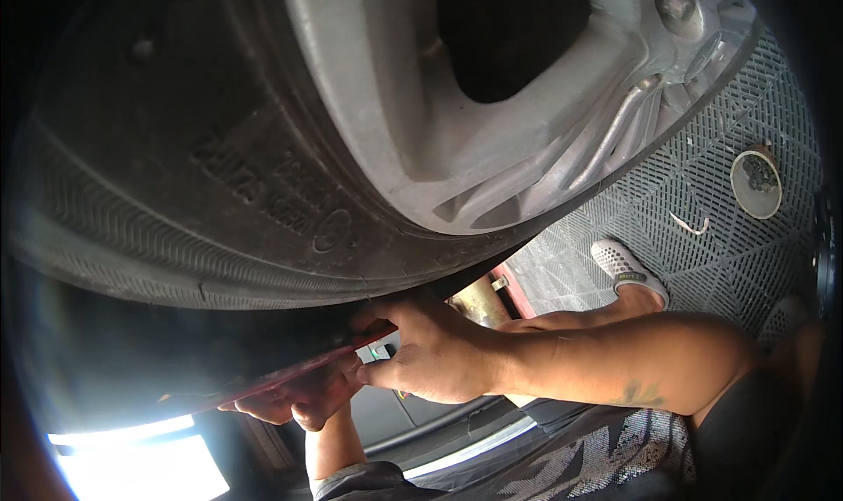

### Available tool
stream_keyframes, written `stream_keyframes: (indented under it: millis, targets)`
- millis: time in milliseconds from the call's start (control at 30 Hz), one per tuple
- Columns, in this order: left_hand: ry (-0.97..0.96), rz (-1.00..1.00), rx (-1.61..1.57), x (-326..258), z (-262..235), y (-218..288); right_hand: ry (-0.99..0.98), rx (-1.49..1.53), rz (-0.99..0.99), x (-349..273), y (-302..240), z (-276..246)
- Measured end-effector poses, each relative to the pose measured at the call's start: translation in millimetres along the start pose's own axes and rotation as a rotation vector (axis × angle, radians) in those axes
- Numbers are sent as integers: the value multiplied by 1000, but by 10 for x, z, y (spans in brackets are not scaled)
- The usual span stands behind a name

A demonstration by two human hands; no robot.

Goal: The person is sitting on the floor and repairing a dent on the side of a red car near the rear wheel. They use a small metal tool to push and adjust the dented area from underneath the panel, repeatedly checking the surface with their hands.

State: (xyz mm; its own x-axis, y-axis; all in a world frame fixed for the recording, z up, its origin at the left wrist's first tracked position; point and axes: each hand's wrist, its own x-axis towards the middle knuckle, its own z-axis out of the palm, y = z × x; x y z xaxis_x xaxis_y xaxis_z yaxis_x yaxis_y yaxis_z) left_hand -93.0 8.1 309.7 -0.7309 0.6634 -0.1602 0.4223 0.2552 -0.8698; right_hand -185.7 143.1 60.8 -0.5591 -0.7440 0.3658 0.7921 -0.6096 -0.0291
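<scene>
A dark panel with a thin red edge [290, 376] runs below the tire, its left part lost in shadow and glare. My right hand [439, 352] comes in from the right and grips the edge's right end, thumb below and fingers partly hidden behind it. Farther left, my left hand [312, 396] reaches up from the lower edge and is closed at the same rim, its fingertips curled underneath. Just above both hands looms a black tire [202, 194] on a silver alloy wheel [378, 88].
Grey slatted floor tiles [650, 185] lie to the right, with a round tub [756, 183] and a small curved pale strip [690, 224] on them. My foot in a perforated light clog [628, 268] stands there. A bright light panel [140, 466] glares at lower left.
</scene>
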Motion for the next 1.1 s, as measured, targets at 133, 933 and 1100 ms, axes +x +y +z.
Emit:
stream_keyframes:
  millis: [133, 933, 1100]
  targets:
    - [0, 16, 24, 9, -27, 6, -94, -126, -182, 9, 82, -58]
    - [176, 124, -184, 743, 309, 204, 216, -985, -742, -581, 229, -467]
    - [222, 194, -108, 757, 360, 40, -41, -1657, -356, -1124, -101, -1601]
